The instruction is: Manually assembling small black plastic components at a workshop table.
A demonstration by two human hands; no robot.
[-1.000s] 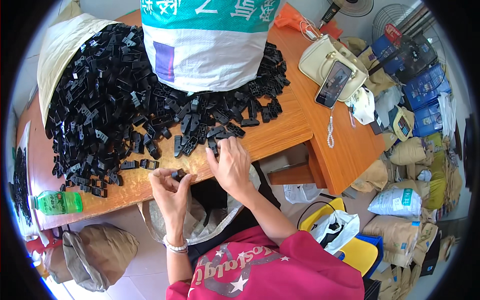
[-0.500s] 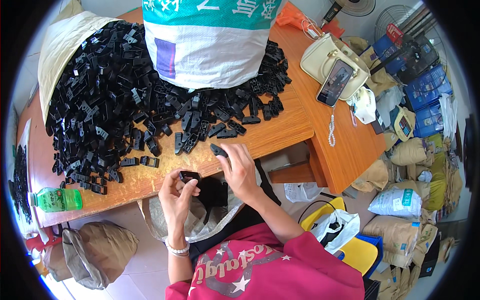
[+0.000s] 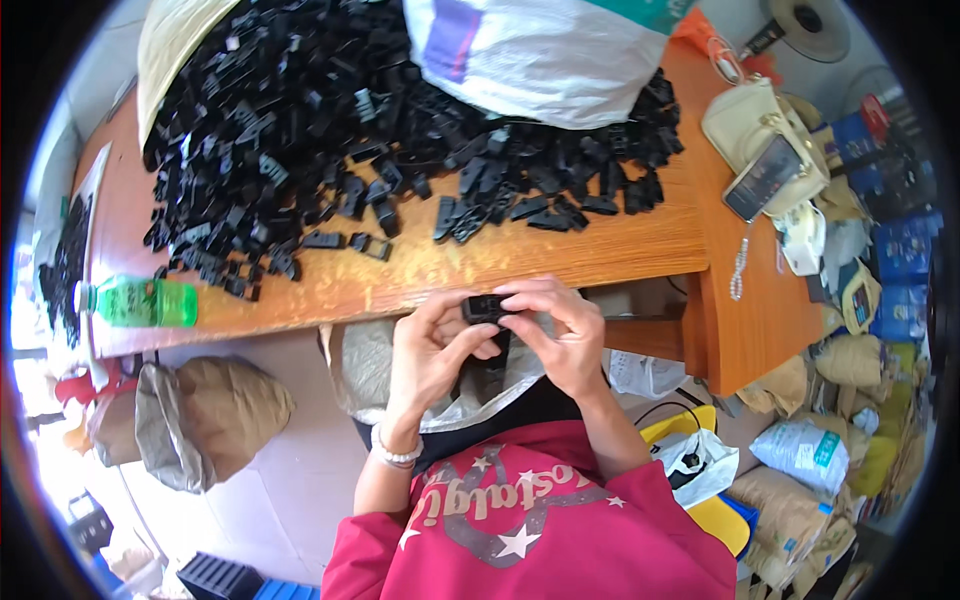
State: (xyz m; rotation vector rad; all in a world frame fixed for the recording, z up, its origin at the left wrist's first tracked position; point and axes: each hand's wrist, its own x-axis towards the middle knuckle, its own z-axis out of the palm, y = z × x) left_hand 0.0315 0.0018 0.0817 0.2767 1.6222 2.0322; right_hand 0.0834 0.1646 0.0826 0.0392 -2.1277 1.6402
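A small black plastic part (image 3: 483,309) is held just off the table's front edge. My left hand (image 3: 432,350) pinches its left end between thumb and fingers, a beaded bracelet on the wrist. At its right end my right hand (image 3: 562,342) closes thumb and forefinger on it; whether a second small piece sits under those fingertips cannot be made out. Below the hands an open woven sack (image 3: 372,375) hangs at my lap, with dark contents. A large heap of similar black plastic parts (image 3: 300,130) covers the tabletop beyond my hands.
A white woven sack (image 3: 540,70) lies on the heap. The wooden table (image 3: 600,245) carries a green bottle (image 3: 148,302) at the left, and a cream handbag (image 3: 745,125) and a phone (image 3: 765,178) at the right. Paper sacks (image 3: 225,410) stand below left; a yellow stool (image 3: 715,520) stands right.
My right hand has come down from above the table edge to meet the left at the black part. Both hands are now together on it. The view has shifted left and downward.
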